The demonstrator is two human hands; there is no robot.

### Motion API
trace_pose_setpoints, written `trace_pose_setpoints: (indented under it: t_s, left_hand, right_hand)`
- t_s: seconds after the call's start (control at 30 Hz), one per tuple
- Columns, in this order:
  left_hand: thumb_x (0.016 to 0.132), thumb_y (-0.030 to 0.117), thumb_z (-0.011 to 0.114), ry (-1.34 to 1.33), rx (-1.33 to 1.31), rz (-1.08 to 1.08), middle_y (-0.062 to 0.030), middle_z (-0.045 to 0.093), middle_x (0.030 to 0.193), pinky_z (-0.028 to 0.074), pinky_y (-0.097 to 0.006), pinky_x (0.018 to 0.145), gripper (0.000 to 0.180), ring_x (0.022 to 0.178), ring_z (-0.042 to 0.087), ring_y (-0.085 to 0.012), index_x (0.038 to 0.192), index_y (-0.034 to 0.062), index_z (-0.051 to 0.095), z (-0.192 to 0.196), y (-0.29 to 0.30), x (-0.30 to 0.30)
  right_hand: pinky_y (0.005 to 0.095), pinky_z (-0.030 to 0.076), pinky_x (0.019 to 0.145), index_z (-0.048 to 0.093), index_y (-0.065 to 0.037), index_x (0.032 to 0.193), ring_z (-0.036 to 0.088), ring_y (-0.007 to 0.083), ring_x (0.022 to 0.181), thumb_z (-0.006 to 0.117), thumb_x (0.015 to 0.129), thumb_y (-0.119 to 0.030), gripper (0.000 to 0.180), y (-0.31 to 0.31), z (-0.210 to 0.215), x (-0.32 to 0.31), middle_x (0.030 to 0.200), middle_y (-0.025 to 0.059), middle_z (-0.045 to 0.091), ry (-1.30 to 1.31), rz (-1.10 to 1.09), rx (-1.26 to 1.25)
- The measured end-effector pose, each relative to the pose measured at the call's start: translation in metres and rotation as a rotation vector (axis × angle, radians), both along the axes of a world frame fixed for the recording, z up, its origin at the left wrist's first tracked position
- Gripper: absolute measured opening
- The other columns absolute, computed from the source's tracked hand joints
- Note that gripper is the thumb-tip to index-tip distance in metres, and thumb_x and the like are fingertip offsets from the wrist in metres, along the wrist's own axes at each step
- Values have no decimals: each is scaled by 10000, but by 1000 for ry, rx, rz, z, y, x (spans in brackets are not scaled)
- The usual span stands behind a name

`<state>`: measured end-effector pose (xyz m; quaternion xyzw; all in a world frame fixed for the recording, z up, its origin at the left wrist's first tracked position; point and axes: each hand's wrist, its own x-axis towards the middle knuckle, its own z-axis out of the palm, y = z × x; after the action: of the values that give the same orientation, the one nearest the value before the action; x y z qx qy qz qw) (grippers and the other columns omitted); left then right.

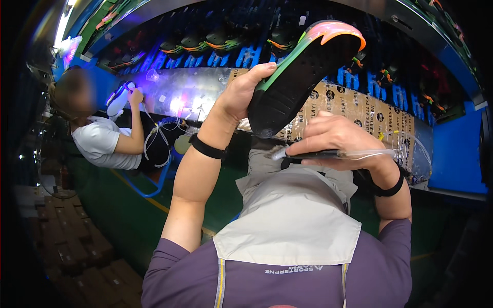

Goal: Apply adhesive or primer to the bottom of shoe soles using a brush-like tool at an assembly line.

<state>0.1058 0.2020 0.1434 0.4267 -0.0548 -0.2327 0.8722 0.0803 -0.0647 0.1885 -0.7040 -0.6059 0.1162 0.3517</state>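
Black rubber shoe sole with pink-orange toe: left hand grips its edge; right hand pinches a black-handled brush. Keep the sole tilted, strokes even.

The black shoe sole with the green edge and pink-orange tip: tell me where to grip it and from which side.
Grip the black shoe sole at its lower, near end, from its left edge, as the left hand does. It stands tilted, tip up, and the right hand works a brush at that end's right.
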Motion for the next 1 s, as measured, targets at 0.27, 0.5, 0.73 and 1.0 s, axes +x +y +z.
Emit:
trace_pose_setpoints:
  t_s: [0.27,0.5,0.73,1.0]
  left_hand:
    - [1085,258,514,49,63,-113,-149,763,1135,629,-314,831,366,947,765,-193,1266,-13,680,7,3,7]
    - [1088,273,493,78,44,-2,-170,759,1159,637,-358,871,395,979,770,-231,1292,-17,667,-13,6,2]
    - [1079,480,257,269,-279,-13,-269,654,1362,580,-549,1028,706,1187,695,-423,1524,-27,467,-48,-19,-24]
    - [1073,457,251,191,-388,-56,-247,670,1342,556,-520,1057,689,1187,690,-404,1451,-45,533,-79,-17,-31]
  right_hand:
    - [391,432,752,762,-115,1164,591,252,802,830,816,-126,355,3,-2,1,798,35,584,-89,-35,53]
    - [373,501,840,780,-94,1133,683,272,911,816,888,-172,260,-6,-7,4,948,69,732,72,-81,15]
    - [363,547,727,759,-24,1137,684,284,802,775,884,-42,255,-1,-26,39,907,142,721,-142,-921,417]
    - [383,555,726,754,-61,1162,708,298,872,812,871,-155,312,-4,-45,1,962,126,734,-11,-224,76]
